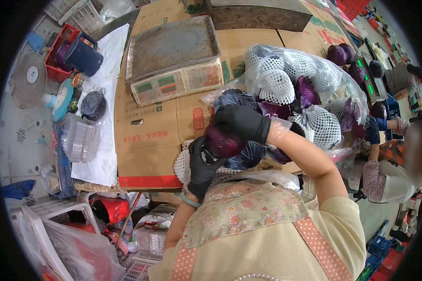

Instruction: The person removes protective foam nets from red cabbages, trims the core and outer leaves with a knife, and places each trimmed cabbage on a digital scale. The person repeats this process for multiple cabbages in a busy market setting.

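Both hands wear black gloves. My left hand [202, 168] grips a red cabbage [223, 142] from the left and below. Over its top and right side lies my right hand [244, 123], fingers bent around it. Loose dark purple outer leaves [248, 156] spread beneath and beside the cabbage. White foam net [181, 165] shows left of my left hand, near the table edge. To the right, a clear plastic bag [292, 52] holds several cabbages in white foam nets [323, 126], with torn purple leaves [307, 92] among them.
A weighing scale [174, 49] stands on the cardboard-covered table [147, 140]. Left are a single red cabbage [93, 105], clear plastic boxes [81, 137], a dark blue jug [84, 54] and a fan [30, 79]. Another person [390, 175] works at the right beside more cabbages [337, 55].
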A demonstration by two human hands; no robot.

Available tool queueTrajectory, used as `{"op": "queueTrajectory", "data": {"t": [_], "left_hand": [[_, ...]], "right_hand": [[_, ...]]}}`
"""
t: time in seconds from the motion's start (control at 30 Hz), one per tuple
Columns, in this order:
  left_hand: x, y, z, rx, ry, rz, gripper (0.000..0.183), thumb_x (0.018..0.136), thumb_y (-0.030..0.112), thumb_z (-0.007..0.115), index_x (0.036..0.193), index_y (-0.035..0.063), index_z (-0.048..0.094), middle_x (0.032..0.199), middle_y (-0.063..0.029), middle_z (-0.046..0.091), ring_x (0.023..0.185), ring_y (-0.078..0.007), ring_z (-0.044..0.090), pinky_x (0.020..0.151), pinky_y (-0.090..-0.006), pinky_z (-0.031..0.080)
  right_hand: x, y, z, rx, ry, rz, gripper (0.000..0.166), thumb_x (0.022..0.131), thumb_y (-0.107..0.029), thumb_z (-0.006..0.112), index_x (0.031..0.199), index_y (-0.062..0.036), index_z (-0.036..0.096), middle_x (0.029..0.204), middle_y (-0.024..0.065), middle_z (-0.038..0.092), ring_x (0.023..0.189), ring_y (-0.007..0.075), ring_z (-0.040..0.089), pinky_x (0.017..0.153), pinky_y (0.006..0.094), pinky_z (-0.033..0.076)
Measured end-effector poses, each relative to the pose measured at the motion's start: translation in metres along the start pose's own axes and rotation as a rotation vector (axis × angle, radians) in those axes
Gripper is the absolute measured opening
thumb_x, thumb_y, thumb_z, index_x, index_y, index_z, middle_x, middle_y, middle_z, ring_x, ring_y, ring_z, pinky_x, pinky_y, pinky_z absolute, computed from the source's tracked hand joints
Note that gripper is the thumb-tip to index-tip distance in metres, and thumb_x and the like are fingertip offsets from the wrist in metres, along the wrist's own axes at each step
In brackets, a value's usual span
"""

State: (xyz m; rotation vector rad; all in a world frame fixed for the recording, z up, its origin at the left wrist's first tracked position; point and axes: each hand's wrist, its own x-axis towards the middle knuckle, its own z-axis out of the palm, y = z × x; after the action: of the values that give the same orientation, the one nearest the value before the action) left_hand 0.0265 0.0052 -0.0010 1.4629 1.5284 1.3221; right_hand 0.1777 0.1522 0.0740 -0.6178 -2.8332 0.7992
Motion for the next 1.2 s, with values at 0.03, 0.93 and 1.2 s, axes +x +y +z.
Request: {"op": "queueTrajectory", "data": {"t": [0.03,0.93,1.2], "left_hand": [[0.0,0.004,0.001,0.023,-0.005,0.013,0.076,0.058,0.018,0.083,0.121,0.0045,0.042,0.111,-0.0135,0.046,0.104,-0.0273,0.048,0.088,-0.0375,0.041],[-0.003,0.017,-0.018,0.116,-0.106,-0.045,0.027,0.065,0.008,0.078,0.08,0.0039,0.055,0.073,-0.0033,0.056,0.068,-0.0122,0.053,0.063,-0.0263,0.044],[-0.012,0.008,-0.011,-0.03,-0.119,-0.117,0.026,0.07,0.006,0.074,0.089,0.0033,0.058,0.073,-0.0041,0.06,0.066,-0.0111,0.056,0.061,-0.0254,0.045]], "right_hand": [[-0.011,0.0,-0.003,0.043,0.032,0.035,0.022,0.076,-0.007,0.059,0.099,-0.0041,0.059,0.094,0.0156,0.059,0.088,0.0309,0.058,0.074,0.0379,0.046],[-0.049,0.023,0.055,0.684,0.579,0.403,0.019,0.077,0.006,0.059,0.094,-0.0021,0.057,0.091,0.0057,0.06,0.085,0.0132,0.057,0.079,0.0277,0.047],[-0.071,-0.002,0.014,1.081,0.457,0.17,0.004,0.083,-0.001,0.057,0.084,-0.0032,0.054,0.082,0.0017,0.055,0.078,0.01,0.051,0.072,0.0248,0.043]]}}
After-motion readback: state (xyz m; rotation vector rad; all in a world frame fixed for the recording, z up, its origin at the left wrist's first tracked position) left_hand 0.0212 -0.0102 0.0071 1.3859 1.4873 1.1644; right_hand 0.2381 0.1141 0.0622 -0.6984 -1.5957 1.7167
